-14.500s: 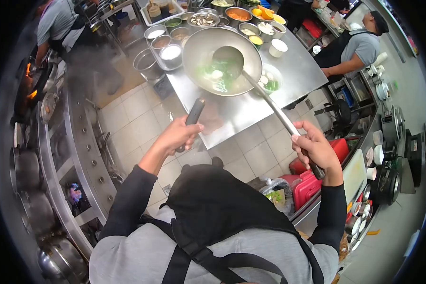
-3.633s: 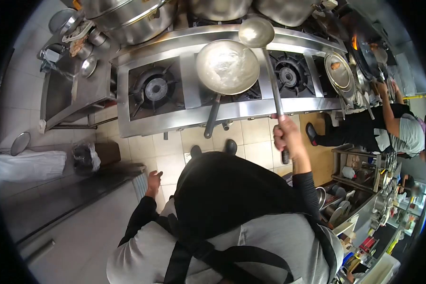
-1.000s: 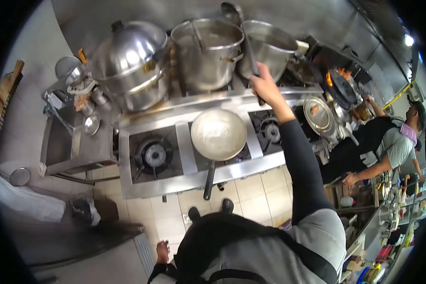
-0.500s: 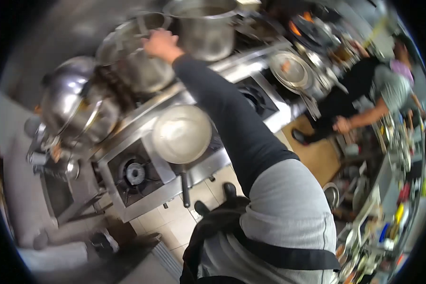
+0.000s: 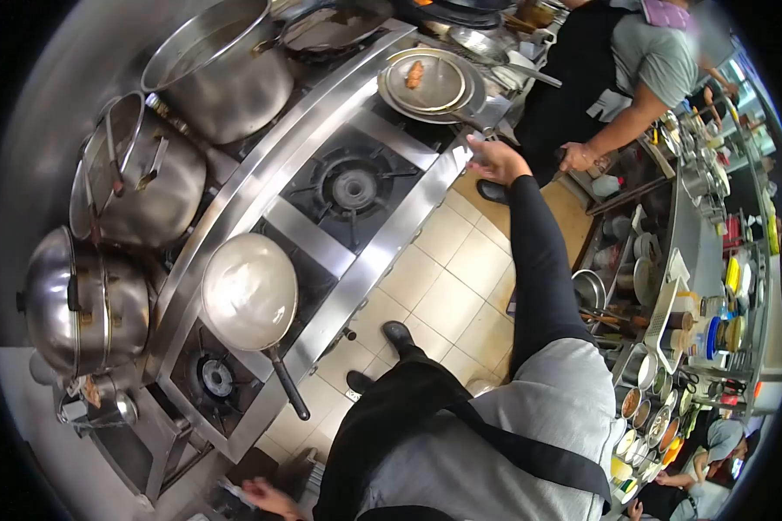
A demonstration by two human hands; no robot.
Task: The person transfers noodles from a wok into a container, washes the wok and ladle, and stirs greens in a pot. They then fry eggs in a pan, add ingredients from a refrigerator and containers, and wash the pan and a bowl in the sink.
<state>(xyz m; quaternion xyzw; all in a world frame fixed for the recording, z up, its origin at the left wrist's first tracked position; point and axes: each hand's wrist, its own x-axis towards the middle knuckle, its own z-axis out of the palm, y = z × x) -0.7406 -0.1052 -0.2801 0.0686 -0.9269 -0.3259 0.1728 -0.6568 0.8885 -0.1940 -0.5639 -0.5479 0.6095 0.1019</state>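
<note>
My right hand (image 5: 498,160) reaches out at the front edge of the stove, fingers stretched and apart, with nothing plainly held. Just beyond its fingertips is a dark pan handle (image 5: 476,122). Above it a mesh strainer (image 5: 439,85) rests over a round pan, with a browned piece of food (image 5: 414,75) in it. At the bottom edge my left hand (image 5: 269,498) is partly in view, fingers curled at a pale, blurred item I cannot make out. A light-coloured frying pan (image 5: 250,291) sits on the stove, its black handle (image 5: 288,386) sticking out over the front.
Large steel pots (image 5: 226,87) line the back, one with a ladle (image 5: 113,156). Bare burners (image 5: 354,187) show on the stove. A co-worker (image 5: 617,78) in a black apron stands at the far right end. Shelves with food containers (image 5: 639,417) run along the right.
My right hand has left the pot at the back and swung right to the stove's front edge. The view has turned, and my left hand now shows at the bottom.
</note>
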